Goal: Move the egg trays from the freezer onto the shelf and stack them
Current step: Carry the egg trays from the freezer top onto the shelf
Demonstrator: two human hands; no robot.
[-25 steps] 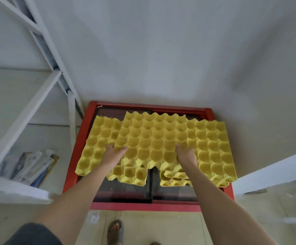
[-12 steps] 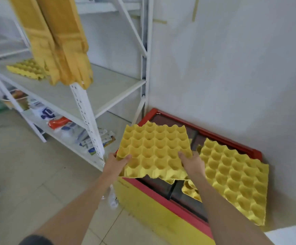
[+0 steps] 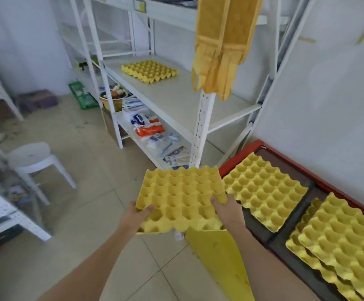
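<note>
Left grip: the left hand (image 3: pixel 136 216) pinches the near-left edge of the held egg tray (image 3: pixel 182 197), thumb on top, the other fingers hidden beneath.
Right grip: the right hand (image 3: pixel 227 212) clasps the near-right edge of the same tray, thumb pressed into a cup on top, fingers curled under.
Held tray: it hangs between the two grips, cups up, roughly level, in the air above the tiled floor (image 3: pixel 85 161) and clear of the freezer.
Freezer: the red-rimmed freezer (image 3: pixel 257 146) lies just right of the right grip; a single tray (image 3: pixel 265 192) rests on its lid beside that grip, and a small stack of trays (image 3: pixel 339 242) lies farther right.
Shelf: the white shelf (image 3: pixel 176 94) stands well beyond both grips, with one egg tray on the shelf (image 3: pixel 149 71) at its far-left part.
Hanging cloth: yellow cloth strips (image 3: pixel 220 40) hang over the shelf post.
Stool: a white stool (image 3: pixel 32 157) stands far left of the left grip.
</note>
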